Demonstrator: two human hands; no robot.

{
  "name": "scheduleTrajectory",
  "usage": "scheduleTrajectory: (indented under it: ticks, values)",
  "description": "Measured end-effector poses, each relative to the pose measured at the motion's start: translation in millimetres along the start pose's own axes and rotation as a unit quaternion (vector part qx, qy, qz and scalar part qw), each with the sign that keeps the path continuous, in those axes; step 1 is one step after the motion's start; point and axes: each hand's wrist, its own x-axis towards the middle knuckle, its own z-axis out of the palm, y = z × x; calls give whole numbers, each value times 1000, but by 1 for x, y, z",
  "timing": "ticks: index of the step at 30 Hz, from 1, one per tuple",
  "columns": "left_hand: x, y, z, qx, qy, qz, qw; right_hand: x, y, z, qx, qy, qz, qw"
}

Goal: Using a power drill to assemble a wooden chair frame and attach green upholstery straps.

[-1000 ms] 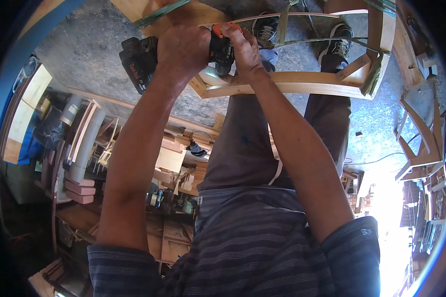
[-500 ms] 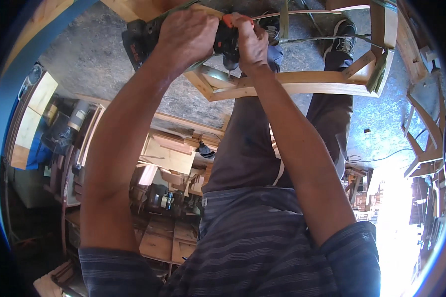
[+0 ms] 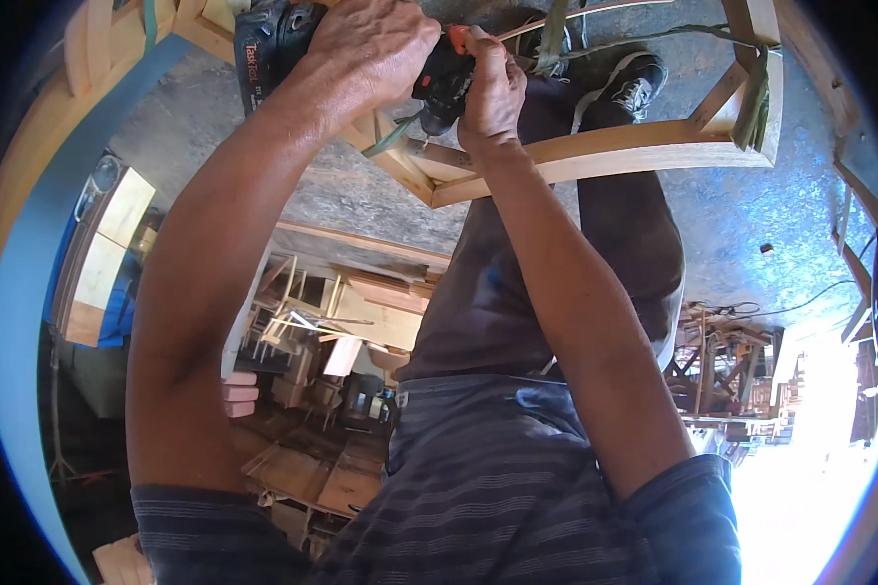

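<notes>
A black cordless drill [image 3: 447, 86] with red-orange parts is held in both of my hands at the top of the view. My left hand [image 3: 376, 49] wraps round its grip, the bulky black base showing beyond the wrist. Fingers of my right hand [image 3: 495, 93] close on its front body, near the red part. The drill points down toward the near corner of a pale wooden frame [image 3: 644, 151]; its tip is hidden, so contact cannot be told. Green straps [image 3: 754, 109] bind the frame, and a diagonal brace [image 3: 720, 96] spans its right corner.
My legs [image 3: 629, 234] and a dark shoe [image 3: 634, 86] are just beyond and below the frame. More curved wood [image 3: 44, 127] and a blue surface [image 3: 29, 322] line the left edge. Wooden furniture parts [image 3: 312, 478] crowd the lower left; a cable [image 3: 800, 304] lies on the floor at right.
The view has shifted and tilted, so the frame, shoes and background sit differently. Both hands stay closed on the drill, and more curved wood shows at the upper left.
</notes>
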Motion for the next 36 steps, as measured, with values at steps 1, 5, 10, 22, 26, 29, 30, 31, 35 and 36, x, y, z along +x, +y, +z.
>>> scheduleTrajectory:
  ticks: [1,5,10,22,26,29,30,31,35,36]
  values:
    - [3,1,0,3,10,-2,1000,3,0,0,2,4,4,1000]
    - [12,7,1,17,21,-3,1000,8,-1,-6,6,15,23,1000]
    - [16,6,14,36,42,3,998,8,-1,-9,-11,6,43,999]
    - [21,19,3,27,4,-1,1000,7,2,-18,-27,26,38,999]
    - [20,11,17,44,63,13,997,8,-1,-15,-38,15,44,998]
    - [21,3,31,53,129,32,990,9,-4,-12,-53,4,53,997]
    - [21,2,30,54,117,24,991,10,-5,-12,-72,-3,55,996]
    - [20,1,30,54,105,16,993,11,-6,-11,-91,-10,56,994]
    - [19,-1,34,51,86,-6,995,13,-5,-8,-141,-28,53,988]
    - [19,-1,35,49,89,-10,995,14,-4,-8,-151,-30,47,987]
